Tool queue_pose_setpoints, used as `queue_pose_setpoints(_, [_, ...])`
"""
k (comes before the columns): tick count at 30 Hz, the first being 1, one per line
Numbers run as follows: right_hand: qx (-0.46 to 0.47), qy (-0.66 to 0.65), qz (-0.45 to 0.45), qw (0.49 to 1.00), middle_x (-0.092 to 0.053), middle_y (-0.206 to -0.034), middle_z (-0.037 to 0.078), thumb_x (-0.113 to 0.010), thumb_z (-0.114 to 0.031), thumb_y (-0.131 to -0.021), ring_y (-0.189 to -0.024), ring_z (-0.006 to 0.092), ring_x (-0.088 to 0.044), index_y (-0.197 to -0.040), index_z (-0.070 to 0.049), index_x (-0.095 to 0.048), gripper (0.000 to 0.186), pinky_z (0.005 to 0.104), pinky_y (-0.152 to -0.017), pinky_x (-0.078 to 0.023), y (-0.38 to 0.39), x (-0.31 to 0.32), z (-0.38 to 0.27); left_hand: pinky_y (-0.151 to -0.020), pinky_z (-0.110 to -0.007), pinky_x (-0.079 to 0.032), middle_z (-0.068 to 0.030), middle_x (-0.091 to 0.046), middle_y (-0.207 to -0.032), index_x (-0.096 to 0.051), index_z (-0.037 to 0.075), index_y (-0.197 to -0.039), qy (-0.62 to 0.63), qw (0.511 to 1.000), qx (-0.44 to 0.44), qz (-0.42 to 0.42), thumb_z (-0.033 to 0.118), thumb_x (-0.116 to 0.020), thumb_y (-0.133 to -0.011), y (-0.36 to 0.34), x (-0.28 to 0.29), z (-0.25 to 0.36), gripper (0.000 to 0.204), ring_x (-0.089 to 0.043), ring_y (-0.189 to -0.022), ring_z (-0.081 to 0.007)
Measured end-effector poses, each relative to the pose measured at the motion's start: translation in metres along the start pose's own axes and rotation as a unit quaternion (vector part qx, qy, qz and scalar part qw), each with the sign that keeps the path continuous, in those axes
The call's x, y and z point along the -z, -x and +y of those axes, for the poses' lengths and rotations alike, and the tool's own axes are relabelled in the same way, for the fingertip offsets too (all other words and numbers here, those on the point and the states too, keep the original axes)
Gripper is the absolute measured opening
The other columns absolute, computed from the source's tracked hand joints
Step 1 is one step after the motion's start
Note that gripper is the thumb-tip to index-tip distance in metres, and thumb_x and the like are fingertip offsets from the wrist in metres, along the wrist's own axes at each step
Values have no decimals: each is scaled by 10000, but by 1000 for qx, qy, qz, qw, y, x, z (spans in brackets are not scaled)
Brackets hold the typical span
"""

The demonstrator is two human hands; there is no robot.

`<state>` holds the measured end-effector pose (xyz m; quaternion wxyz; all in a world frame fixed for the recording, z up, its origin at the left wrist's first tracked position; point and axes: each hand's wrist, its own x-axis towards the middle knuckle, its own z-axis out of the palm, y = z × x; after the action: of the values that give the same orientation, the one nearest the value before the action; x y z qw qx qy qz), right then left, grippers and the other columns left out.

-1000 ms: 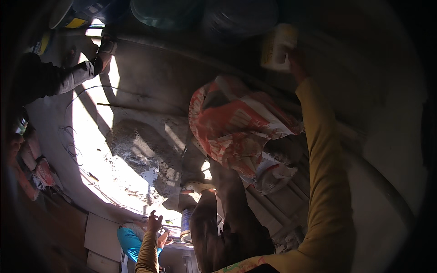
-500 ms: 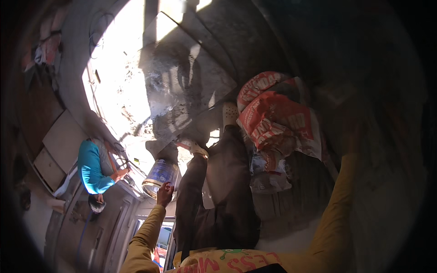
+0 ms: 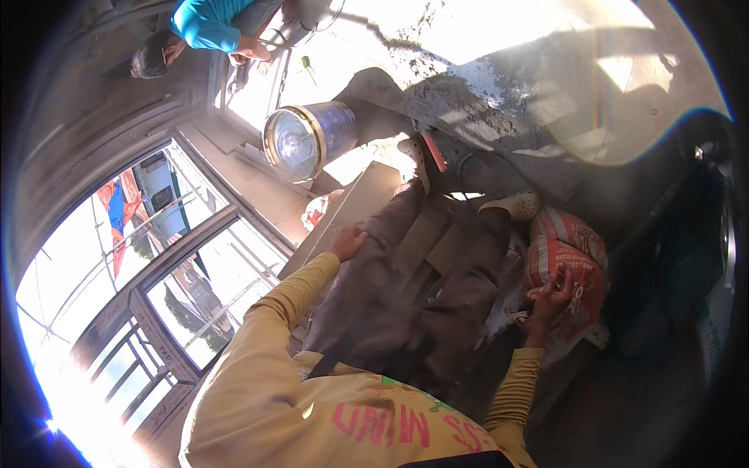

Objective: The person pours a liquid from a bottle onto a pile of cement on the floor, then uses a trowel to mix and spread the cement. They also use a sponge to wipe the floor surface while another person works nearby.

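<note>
My left hand [image 3: 349, 239] rests at my left trouser leg [image 3: 374, 288], with its fingers loosely apart. My right hand [image 3: 550, 296] is at the red-and-white sacks [image 3: 576, 277] beside my right leg, fingers bent and apart, with nothing clearly in its grip. Beige clogs [image 3: 509, 207] are on my feet, and a board [image 3: 363, 183] lies beside my left leg. A blue bucket with a pale rim [image 3: 328, 132] stands beyond my left foot.
A co-worker in a turquoise top [image 3: 209, 27] reaches toward the sunlit ground at upper left. Dusty gray mortar [image 3: 468, 90] covers a surface beyond my feet. At left is a framed window [image 3: 214, 288] with scaffolding outside. Dark shapes [image 3: 663, 234] fill the right side.
My view has swung, bringing the window and bucket into fuller sight. My right hand has come down from upper right to the sacks; the pale container it held is no longer in it.
</note>
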<state>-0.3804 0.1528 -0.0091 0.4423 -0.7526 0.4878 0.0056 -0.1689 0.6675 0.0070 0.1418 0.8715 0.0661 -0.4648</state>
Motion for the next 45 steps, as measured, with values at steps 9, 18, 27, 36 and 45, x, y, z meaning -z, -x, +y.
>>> queue_pose_setpoints(9, [83, 0, -311, 947, -693, -995, 58, -613, -169, -1050, -889, 111, -648, -1296, 12, -645, 308, 270, -804, -539, 29, -233, -206, -931, -410, -544, -150, -735, -1066, -640, 11, -1290, 137, 963, 29, 231, 175, -694, -934, -112, 74, -102, 397, -714, -1009, -277])
queue_pose_setpoints(18, [329, 212, -416, 821, -690, -1027, 156, -608, -138, -973, -1023, 353, -665, -1214, -21, -644, 270, 455, -916, -545, 89, -401, -334, -983, -493, -515, -224, -708, -1194, -659, -6, -1271, 154, 942, 111, 276, 318, -665, -935, -313, 145, -208, 467, -668, -1133, -396])
queue_pose_setpoints(27, [641, 229, -405, 611, -626, -1089, 117, -615, -201, -933, -1121, 281, -592, -979, -30, -657, 182, 394, -955, -510, 117, -671, -371, -949, -351, -556, -165, -707, -1222, -653, -40, -1294, 375, 840, -33, 390, 101, -561, -1055, -234, 190, -175, 292, -690, -1149, -262])
queue_pose_setpoints(36, [632, 377, -297, 608, -670, -1077, 75, -607, -204, -862, -1205, 273, -548, -967, -109, -744, 198, 487, -1139, -378, 146, -769, -322, -897, -377, -567, -194, -676, -1269, -525, -35, -1446, 444, 767, 54, 459, 389, -635, -1052, -240, 229, -268, 589, -688, -1064, -255])
queue_pose_setpoints(45, [511, 340, -436, 658, -706, -1073, 141, -552, -271, -918, -1192, 349, -603, -926, -59, -753, 293, 632, -1179, -334, 74, -621, -313, -587, -297, -327, 28, -360, -735, -650, -32, -1064, 516, 800, 25, 306, 572, -574, -1043, -234, 234, -214, 609, -351, -682, -103])
